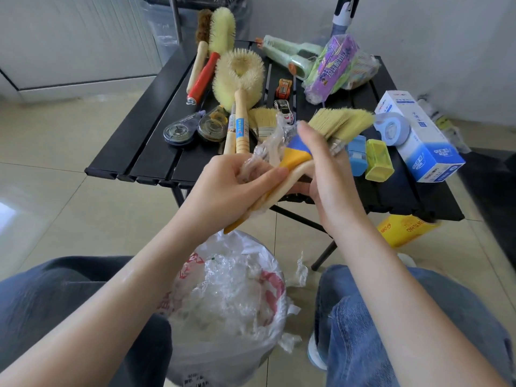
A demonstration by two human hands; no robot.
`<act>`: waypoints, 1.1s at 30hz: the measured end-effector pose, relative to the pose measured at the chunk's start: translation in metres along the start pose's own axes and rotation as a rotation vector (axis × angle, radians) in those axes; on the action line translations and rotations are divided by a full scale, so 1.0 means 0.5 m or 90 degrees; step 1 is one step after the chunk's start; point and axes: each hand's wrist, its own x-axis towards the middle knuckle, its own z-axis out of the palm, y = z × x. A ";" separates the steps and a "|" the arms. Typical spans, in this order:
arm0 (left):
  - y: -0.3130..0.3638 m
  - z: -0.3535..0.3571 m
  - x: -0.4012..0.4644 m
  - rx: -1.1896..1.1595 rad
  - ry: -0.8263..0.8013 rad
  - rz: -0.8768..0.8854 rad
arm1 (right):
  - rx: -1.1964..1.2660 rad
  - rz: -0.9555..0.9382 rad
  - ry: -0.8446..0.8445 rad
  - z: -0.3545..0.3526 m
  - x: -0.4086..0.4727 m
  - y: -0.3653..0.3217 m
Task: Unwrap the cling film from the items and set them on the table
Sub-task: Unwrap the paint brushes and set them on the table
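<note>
Above the near edge of the black slatted table (134, 141) I hold a bundle of paintbrushes (342, 124) with pale bristles and yellow-and-blue handles. My right hand (321, 169) grips the bundle around the metal ferrules. My left hand (226, 185) grips the handle ends and pinches a crumpled strip of cling film (268, 146) that hangs loose from the bundle. The bristles point up and to the right.
On the table lie round bristle brushes (237, 76), another paintbrush (264, 118), correction tape dispensers (192, 129), toy cars (283, 93), a purple wrapped pack (332, 68), a blue-white box (418, 132), tape and small boxes (371, 157). A bag of used film (226, 303) stands between my knees.
</note>
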 end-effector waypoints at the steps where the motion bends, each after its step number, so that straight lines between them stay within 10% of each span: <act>1: -0.002 0.001 0.000 0.027 0.019 0.015 | -0.024 0.001 -0.007 0.000 -0.001 0.003; 13: -0.013 -0.014 0.015 -0.049 0.198 0.026 | 0.161 0.037 0.121 -0.045 0.013 -0.018; 33: -0.135 -0.104 -0.052 0.190 -0.392 -0.014 | 0.031 0.006 -0.215 -0.005 -0.070 0.023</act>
